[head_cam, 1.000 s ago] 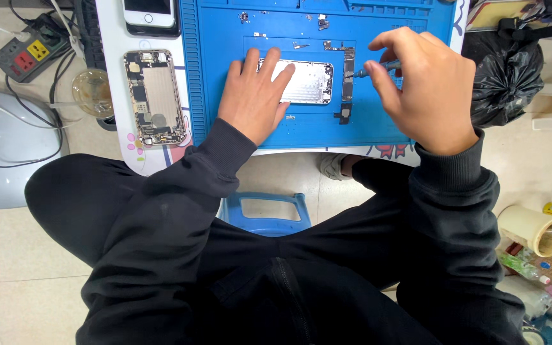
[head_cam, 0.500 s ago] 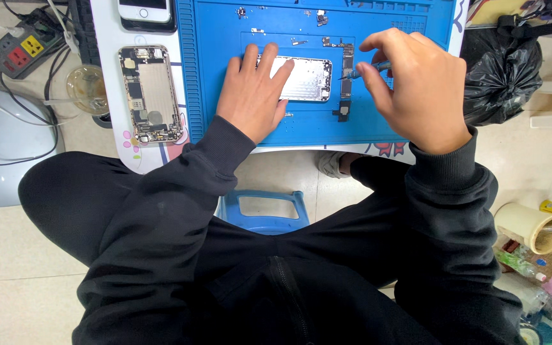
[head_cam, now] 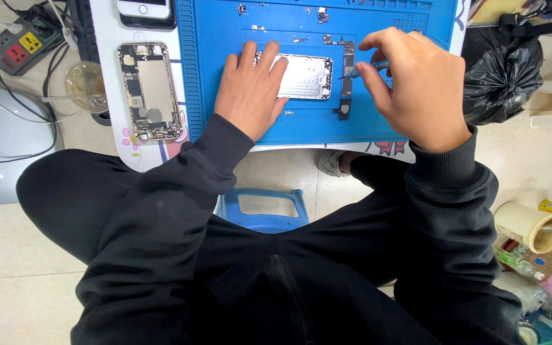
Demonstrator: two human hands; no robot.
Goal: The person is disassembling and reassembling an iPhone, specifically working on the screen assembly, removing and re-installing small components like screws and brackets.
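Nearest, both hands had stayed put on the blue mat point(head_cam: 225, 96). The left hand point(head_cam: 250, 89) pressed flat on the silver phone shell point(head_cam: 305, 76); the right hand point(head_cam: 413, 86) pinched a thin tool point(head_cam: 362, 70), unmoved, beside the shell's edge.

L hand point(head_cam: 249, 96): palm down, flat, fingers extended fwd and slightly spread, thumb out to the side. Wrist straight; forearm in black sleeve runs back diag. toward body, cuff at wrist.

R hand point(head_cam: 410, 89): back of hand up, fingers curled inward, thumb and index tips pinched together at the L side of the hand. Wrist bent slightly inward; black sleeve w/ ribbed cuff covers forearm, elbow bent close to torso.

Both hands level, well apart.
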